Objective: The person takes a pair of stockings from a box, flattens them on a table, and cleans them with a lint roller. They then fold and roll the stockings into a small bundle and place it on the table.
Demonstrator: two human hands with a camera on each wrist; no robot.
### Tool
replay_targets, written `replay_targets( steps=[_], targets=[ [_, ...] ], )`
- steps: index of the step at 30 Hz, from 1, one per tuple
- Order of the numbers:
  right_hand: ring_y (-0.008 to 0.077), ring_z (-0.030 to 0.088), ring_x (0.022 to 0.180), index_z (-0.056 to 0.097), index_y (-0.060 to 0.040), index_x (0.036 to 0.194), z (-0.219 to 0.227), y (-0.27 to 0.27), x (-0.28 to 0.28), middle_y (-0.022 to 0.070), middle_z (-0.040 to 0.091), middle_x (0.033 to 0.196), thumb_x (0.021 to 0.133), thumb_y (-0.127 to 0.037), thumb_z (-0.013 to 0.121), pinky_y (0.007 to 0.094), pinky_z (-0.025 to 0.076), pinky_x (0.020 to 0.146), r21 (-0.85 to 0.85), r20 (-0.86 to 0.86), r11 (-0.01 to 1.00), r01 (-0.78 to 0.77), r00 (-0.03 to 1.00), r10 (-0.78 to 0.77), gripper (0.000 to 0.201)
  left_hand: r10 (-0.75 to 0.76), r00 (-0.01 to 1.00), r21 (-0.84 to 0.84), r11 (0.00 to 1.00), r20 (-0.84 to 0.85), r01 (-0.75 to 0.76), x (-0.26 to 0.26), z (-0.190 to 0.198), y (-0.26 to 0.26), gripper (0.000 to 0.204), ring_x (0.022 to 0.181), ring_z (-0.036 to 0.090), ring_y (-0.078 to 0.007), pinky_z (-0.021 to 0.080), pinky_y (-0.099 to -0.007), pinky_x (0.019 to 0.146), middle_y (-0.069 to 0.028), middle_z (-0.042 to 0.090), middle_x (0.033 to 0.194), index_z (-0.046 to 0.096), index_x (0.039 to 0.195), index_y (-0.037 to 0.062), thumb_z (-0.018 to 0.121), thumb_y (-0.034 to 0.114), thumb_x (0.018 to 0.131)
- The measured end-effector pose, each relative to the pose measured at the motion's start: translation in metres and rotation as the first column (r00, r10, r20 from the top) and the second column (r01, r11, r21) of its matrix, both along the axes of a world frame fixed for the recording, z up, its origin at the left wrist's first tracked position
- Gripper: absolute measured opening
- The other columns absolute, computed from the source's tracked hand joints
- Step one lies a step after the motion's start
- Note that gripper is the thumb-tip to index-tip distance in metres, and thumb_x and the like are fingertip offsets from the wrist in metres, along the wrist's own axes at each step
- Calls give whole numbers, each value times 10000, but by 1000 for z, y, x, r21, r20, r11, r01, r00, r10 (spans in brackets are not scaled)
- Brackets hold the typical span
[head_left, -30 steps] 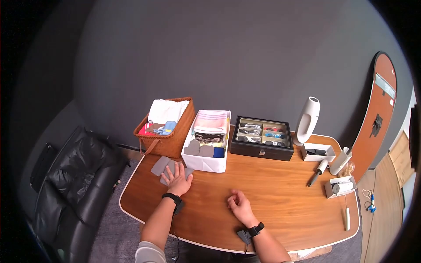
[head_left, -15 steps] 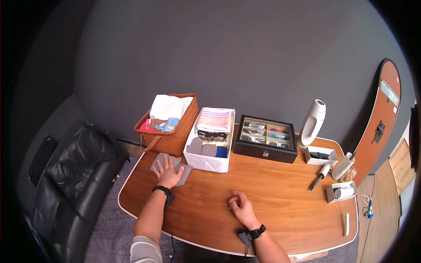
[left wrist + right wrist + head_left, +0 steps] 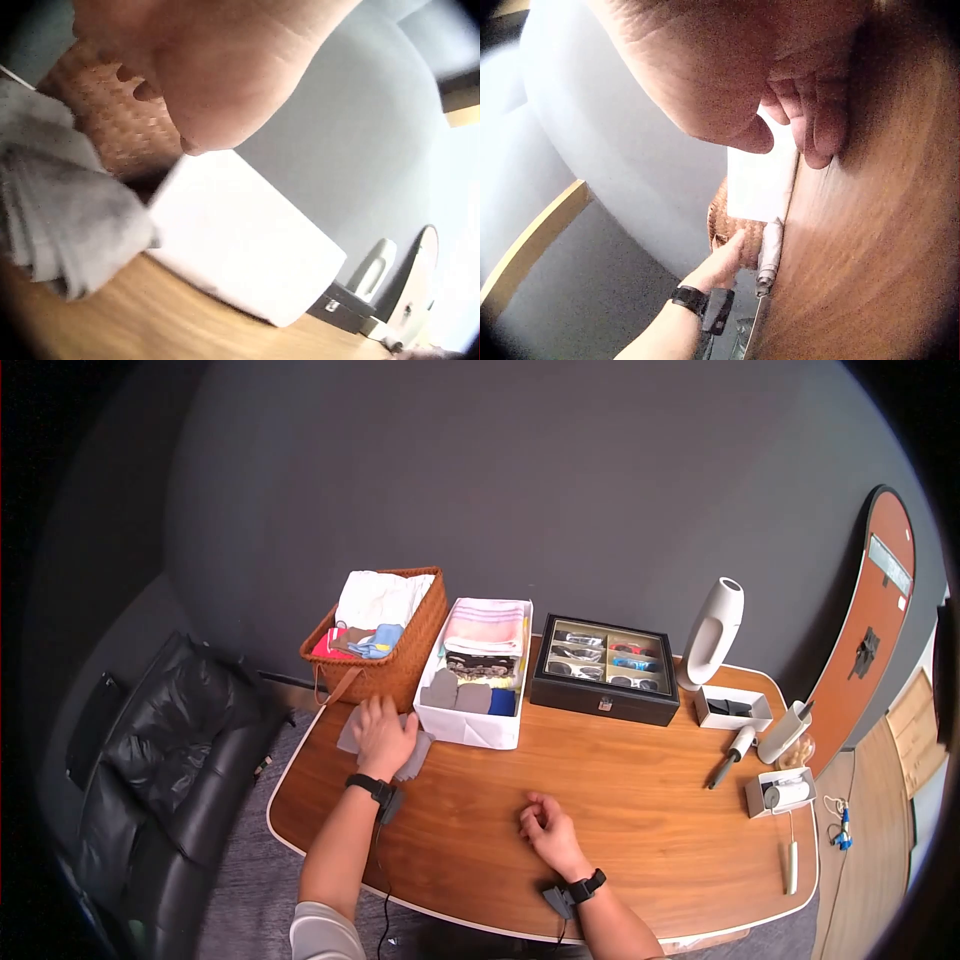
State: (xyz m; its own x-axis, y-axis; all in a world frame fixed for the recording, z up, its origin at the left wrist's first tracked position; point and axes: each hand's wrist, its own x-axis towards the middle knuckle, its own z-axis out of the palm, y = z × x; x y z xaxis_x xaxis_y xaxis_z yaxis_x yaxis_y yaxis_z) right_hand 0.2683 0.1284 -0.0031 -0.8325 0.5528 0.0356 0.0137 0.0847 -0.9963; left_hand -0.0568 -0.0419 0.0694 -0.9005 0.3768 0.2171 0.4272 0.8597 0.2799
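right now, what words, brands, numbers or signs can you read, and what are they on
None can be read in any view.
Board: pale patches, perhaps labels, too small to read.
Grey cloth, white box, black case: no lettering I can make out.

No word, brand or number can be read in any of the views. To the right of the black glasses box (image 3: pixel 605 670), and well apart from it, a tall brown board (image 3: pixel 850 695) bears a long pale label (image 3: pixel 890 564) and, just below it, a small white label (image 3: pixel 902 603). Both are too small for reading, so I cannot tell if they carry letters.
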Motion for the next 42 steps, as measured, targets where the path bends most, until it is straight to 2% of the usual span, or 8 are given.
replay_targets(
  steps=[8, 18, 23, 28, 31, 34, 38, 42],
  targets=[
    [147, 736, 792, 573, 54, 1425, -4, 2, 0, 83, 753, 952, 1064, -47, 648, 299, 604, 733, -2, 9, 1000, 25, 1000, -25, 382, -407, 905, 177, 906, 125, 384, 1, 52, 127, 481, 1169, 738, -426, 576, -481, 1019, -244, 789, 1192, 761, 1265, -27, 761, 356, 974],
    [147, 734, 844, 568, 10, 1470, -7, 6, 1, 60, 743, 1016, 1076, -80, 649, 303, 606, 747, 81, 23, 996, 25, 999, -26, 411, -146, 909, -135, 968, 390, 213, -39, 15, 181, 745, 1258, 730, -413, 571, -449, 1080, -252, 769, 1335, 776, 1301, -19, 849, 536, 810],
    [222, 771, 880, 602, 2, 1445, -4, 6, 1, 105, 790, 1005, 1038, -97, 676, 351, 610, 819, 93, 30, 994, 53, 998, -56, 425, -96, 935, -352, 909, 342, 222, -9, 42, 186, 631, 1300, 732, -348, 593, -474, 1075, -176, 758, 1407, 773, 1337, 40, 837, 445, 857],
    [126, 726, 841, 558, 18, 1489, -2, 6, 2, 44, 736, 1010, 1086, -77, 641, 294, 596, 775, 136, 27, 990, 31, 999, -35, 422, -57, 961, -318, 937, 269, 145, -17, 32, 183, 447, 1283, 738, -366, 596, -470, 1061, -176, 774, 1366, 768, 1331, 42, 758, 237, 928],
    [122, 724, 836, 559, 16, 1485, -3, 7, 2, 41, 733, 1012, 1089, -80, 642, 292, 596, 751, 123, 34, 992, 19, 999, -24, 415, -2, 982, 36, 999, 190, -5, -21, 39, 167, 433, 1243, 750, -392, 596, -468, 1051, -218, 786, 1297, 742, 1338, 14, 737, 171, 934],
    [166, 748, 841, 595, 15, 1446, -6, 6, 1, 76, 769, 999, 1066, -94, 663, 322, 610, 770, 91, 25, 995, 43, 999, -46, 401, -228, 972, 350, 916, 52, 196, -45, 47, 135, 399, 1239, 739, -428, 588, -476, 1054, -300, 759, 1281, 725, 1305, -24, 719, 139, 942],
    [167, 752, 842, 609, 24, 1415, -9, 7, -1, 90, 776, 976, 1066, -86, 662, 324, 616, 776, -5, -12, 999, 34, 999, -34, 370, -619, 768, 933, 350, 166, 81, 8, 80, 90, 407, 1088, 779, -250, 612, -385, 964, -156, 785, 1250, 662, 1361, -25, 630, -34, 956],
    [143, 728, 807, 597, 30, 1417, -24, 9, -5, 70, 763, 988, 1081, -70, 651, 311, 608, 744, 53, -30, 998, 22, 999, -20, 355, -857, 446, 966, 233, 259, -114, 88, 37, 50, 435, 1177, 719, -170, 585, -341, 1025, -72, 741, 1279, 625, 1428, 0, 571, -50, 999]
  ],
)
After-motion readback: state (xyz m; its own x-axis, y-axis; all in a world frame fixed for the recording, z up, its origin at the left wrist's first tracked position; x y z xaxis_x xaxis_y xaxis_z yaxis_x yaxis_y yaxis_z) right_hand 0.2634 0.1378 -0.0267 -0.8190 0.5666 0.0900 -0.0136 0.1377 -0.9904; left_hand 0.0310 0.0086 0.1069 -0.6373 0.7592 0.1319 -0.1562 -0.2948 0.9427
